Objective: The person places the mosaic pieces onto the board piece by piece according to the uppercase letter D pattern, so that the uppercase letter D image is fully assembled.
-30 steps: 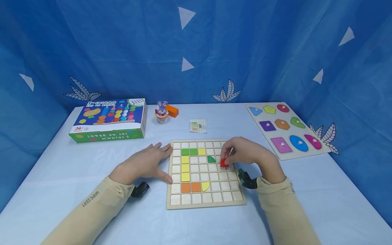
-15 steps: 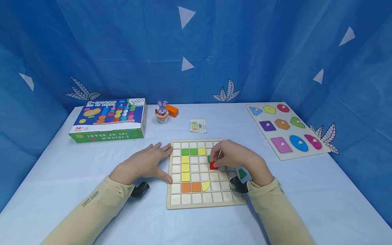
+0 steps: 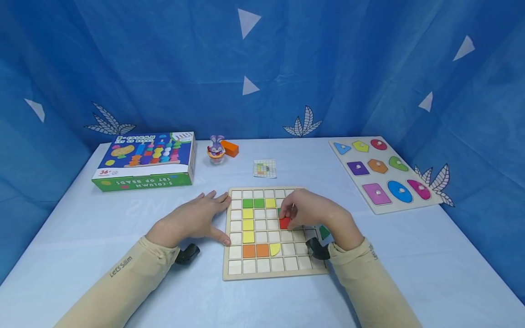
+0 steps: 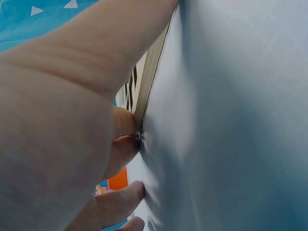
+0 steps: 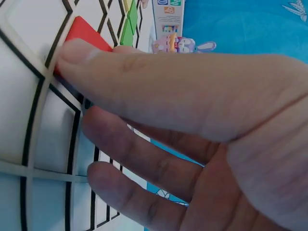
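Note:
In the head view a wooden grid board (image 3: 266, 276) lies flat on the table, with green, yellow and orange tiles in several cells. My left hand (image 3: 190, 219) rests at its left edge, fingers spread and thumb touching the rim. Over the right half of the grid, my right hand (image 3: 313, 209) holds a red square tile (image 3: 285, 223) between thumb and fingers at a cell. The right wrist view shows the thumb on that red tile (image 5: 86, 36); its far side is hidden. A green piece just above it is mostly covered by the hand.
A small printed grid card (image 3: 265, 168) lies behind the board. At the back left stand a bead-set box (image 3: 143, 161), a rabbit figure (image 3: 216, 149) and an orange block (image 3: 231, 148). A shape puzzle (image 3: 383, 175) lies at right. A dark green piece (image 3: 324, 232) shows beside the right wrist.
My right hand has moved left with the red tile, to just below the green quarter-round piece, and the tile now sits flatter at a cell. My left hand has stayed put.

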A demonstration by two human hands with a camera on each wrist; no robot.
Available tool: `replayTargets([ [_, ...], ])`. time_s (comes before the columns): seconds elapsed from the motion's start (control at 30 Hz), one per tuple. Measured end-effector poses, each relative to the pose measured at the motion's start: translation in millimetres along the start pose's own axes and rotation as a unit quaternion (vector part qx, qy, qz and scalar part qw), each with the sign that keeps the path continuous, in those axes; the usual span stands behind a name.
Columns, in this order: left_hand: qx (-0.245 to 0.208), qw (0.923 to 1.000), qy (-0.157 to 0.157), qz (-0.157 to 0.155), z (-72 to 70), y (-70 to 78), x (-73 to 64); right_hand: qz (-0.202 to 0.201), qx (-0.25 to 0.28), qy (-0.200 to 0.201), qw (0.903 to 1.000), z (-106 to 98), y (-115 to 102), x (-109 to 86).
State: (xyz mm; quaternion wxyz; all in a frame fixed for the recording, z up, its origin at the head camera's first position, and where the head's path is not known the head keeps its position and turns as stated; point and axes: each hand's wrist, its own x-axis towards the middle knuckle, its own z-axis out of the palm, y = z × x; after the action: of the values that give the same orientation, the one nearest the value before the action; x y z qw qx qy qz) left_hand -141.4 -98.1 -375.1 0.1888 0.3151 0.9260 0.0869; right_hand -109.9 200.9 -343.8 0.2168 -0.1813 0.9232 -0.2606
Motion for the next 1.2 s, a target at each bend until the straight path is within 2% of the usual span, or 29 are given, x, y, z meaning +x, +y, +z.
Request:
replayTargets([
  [0.23, -0.002, 1.0000, 0.005, 0.005, 0.2, -1.0, -0.1, 0.001, -0.020, -0.001, 0.9998, 1, 0, -0.2],
  [0.57, -0.001, 0.9999, 0.007, 0.008, 0.6, -1.3, 0.4, 0.004, 0.007, -0.003, 1.0000, -4, 4, -5.6],
  [0.73, -0.001, 0.9999, 0.005, 0.009, 0.8, -0.4, -0.1, 0.038, 0.022, 0.004, 0.9990, -18, 12, -16.5],
  [0.93, -0.001, 1.0000, 0.003, 0.006, 0.5, 0.3, -0.8, 0.063, 0.028, 0.015, 0.9975, -34, 32, -30.2],
  [1.2, 0.001, 1.0000, 0.002, 0.005, 1.0, 0.5, -0.6, 0.126, 0.049, -0.006, 0.9908, -42, 54, -43.5],
])
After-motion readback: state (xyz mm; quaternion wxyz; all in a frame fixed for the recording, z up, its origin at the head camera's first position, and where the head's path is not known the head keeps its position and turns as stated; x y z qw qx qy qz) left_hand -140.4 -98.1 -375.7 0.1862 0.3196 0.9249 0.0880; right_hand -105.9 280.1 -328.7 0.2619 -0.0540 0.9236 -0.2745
